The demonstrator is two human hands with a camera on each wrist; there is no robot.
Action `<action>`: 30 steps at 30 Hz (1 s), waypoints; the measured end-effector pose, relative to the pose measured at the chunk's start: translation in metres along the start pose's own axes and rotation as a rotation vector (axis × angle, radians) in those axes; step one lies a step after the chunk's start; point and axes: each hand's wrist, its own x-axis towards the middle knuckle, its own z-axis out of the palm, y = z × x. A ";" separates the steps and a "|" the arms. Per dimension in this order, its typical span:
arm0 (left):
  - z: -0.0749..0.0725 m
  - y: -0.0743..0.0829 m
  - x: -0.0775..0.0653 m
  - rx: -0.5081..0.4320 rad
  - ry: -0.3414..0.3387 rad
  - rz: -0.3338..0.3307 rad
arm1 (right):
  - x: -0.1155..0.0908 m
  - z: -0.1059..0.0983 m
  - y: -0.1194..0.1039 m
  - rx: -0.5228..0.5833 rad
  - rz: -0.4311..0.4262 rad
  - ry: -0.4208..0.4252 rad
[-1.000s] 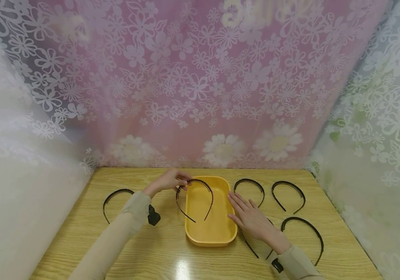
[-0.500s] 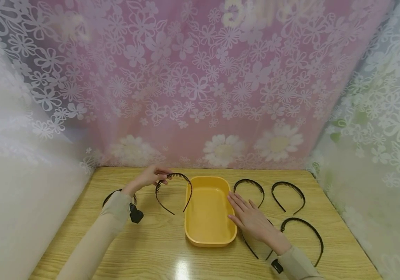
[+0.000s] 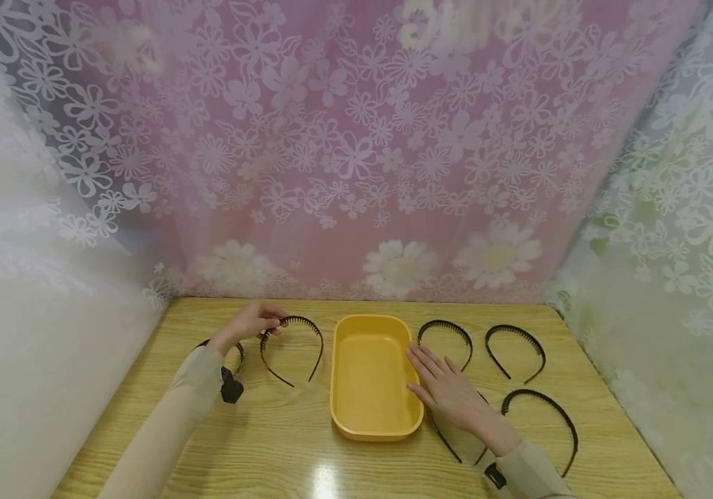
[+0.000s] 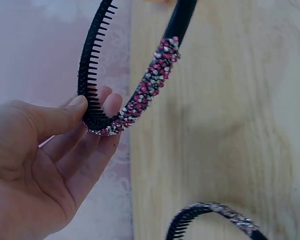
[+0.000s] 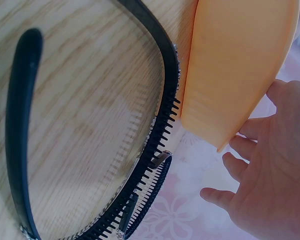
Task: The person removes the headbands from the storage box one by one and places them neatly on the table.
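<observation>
Thumb and fingers of my left hand (image 3: 249, 326) pinch a black toothed headband (image 3: 298, 319) at its arch, left of the yellow tray. Up close in the left wrist view, pink and silver stones (image 4: 149, 85) cover part of this headband, and its comb teeth run along the inner side. My right hand (image 3: 446, 389) lies with its fingers extended against the right rim of the yellow tray (image 3: 376, 391). In the right wrist view, the fingertips rest at the tray wall (image 5: 235, 60). Nothing lies inside the tray.
Another headband (image 3: 243, 357) lies at the left, partly behind my left sleeve. Right of the tray are several more: two at the back (image 3: 446, 323), one at the front right (image 3: 543, 394), and one partly under my right arm (image 3: 445, 439). Flowered curtains (image 3: 356, 208) surround the wooden table.
My left hand has carried the headband leftward from over the tray to the table area left of it, slightly lower than half a second ago. The right hand and the tray have stayed put.
</observation>
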 end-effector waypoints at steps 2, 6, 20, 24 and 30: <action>0.003 -0.003 0.000 0.027 0.007 0.001 | 0.000 0.000 0.000 -0.002 0.002 -0.004; 0.010 -0.009 0.001 0.085 0.006 0.020 | -0.001 0.002 0.001 -0.013 -0.018 0.023; 0.024 -0.019 0.011 0.250 0.018 0.050 | -0.001 0.008 0.008 -0.055 -0.024 0.025; 0.028 -0.020 0.012 0.294 0.047 0.042 | -0.001 0.005 0.005 -0.036 -0.017 0.024; 0.031 -0.018 0.010 0.350 0.086 0.041 | -0.001 0.006 0.006 -0.032 -0.001 0.001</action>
